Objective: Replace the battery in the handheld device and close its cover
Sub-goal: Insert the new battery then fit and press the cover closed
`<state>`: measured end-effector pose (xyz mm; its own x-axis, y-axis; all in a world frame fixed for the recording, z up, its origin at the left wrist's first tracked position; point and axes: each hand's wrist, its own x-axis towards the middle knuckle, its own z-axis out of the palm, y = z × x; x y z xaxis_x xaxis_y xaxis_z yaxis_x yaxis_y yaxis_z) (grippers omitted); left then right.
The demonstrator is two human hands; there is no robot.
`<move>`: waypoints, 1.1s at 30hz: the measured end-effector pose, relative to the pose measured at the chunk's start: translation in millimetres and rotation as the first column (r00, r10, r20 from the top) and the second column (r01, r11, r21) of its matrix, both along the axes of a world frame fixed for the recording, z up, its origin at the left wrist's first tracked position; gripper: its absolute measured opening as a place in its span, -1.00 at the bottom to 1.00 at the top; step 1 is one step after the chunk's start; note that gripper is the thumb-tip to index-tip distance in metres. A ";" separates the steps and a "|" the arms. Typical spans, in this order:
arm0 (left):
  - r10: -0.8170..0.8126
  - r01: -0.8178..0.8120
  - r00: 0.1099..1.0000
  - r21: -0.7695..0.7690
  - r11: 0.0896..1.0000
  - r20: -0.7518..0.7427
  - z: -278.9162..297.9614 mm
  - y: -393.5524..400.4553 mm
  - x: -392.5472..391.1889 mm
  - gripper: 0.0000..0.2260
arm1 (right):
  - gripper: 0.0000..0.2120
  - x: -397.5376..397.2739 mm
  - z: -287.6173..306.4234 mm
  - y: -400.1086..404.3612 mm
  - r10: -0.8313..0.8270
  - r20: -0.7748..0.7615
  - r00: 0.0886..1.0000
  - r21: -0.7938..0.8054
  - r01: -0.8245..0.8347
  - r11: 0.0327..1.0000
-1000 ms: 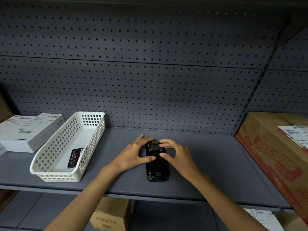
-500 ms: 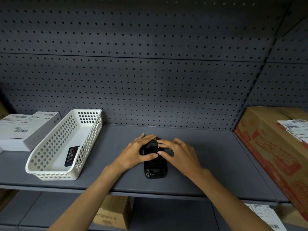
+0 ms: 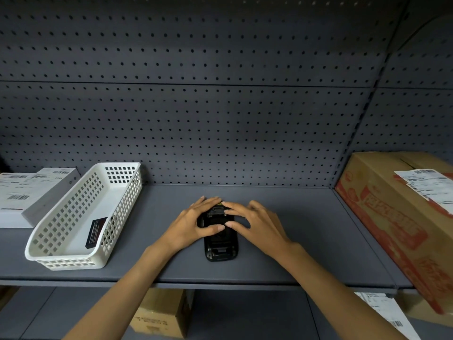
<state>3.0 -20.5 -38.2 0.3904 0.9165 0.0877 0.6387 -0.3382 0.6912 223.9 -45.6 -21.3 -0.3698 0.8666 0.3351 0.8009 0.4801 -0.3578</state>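
The black handheld device [image 3: 220, 238] lies flat on the grey shelf [image 3: 306, 229], back side up, its long axis running away from the person, roughly midway between the white basket [image 3: 81, 217] and the printed cardboard box [image 3: 402, 217].

Both hands sit on the device's far half. The left hand [image 3: 191, 225] comes in from the left: its fingers reach over the top end, only gently bent, and its thumb lies across the middle of the back. The right hand [image 3: 257, 223] mirrors it from the right, index finger stretched to the top edge by the small yellow mark, thumb pointing inward so that its tip nearly meets the left thumb. Neither grip closes round the device; the fingers are spread and pressing down on it rather than pinching it. The near half of the device is uncovered.

In the basket a flat black battery [image 3: 96, 232] leans against the right wall. A white labelled box [image 3: 29, 195] sits just left of the basket.
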 end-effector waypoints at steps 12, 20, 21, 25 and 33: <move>-0.005 0.005 1.000 0.000 1.000 0.014 -1.6 0.9 -0.3 -0.12 | -0.55 -4.0 -6.8 -0.3 -0.063 -0.054 0.997 -0.009 0.062 0.998; -0.012 0.011 0.999 0.004 1.000 0.031 -2.7 0.2 -0.5 -0.14 | -0.61 -8.2 -9.7 -1.9 -0.096 -0.147 0.984 -0.054 0.089 0.995; -0.011 0.011 0.999 0.003 1.000 0.037 -3.0 0.0 -0.5 -0.15 | -0.61 -8.7 -10.8 -1.6 -0.096 -0.156 0.983 -0.053 0.089 0.995; -0.010 0.010 0.999 0.002 1.000 0.035 -2.8 0.3 -0.2 -0.14 | -0.63 -10.7 -13.8 -2.5 -0.096 -0.174 0.980 -0.024 0.094 0.995; -0.001 0.000 0.998 0.013 1.000 0.056 -4.2 -0.7 1.0 -0.19 | -0.66 -15.2 -18.4 -5.7 -0.146 -0.253 0.956 -0.087 0.128 0.988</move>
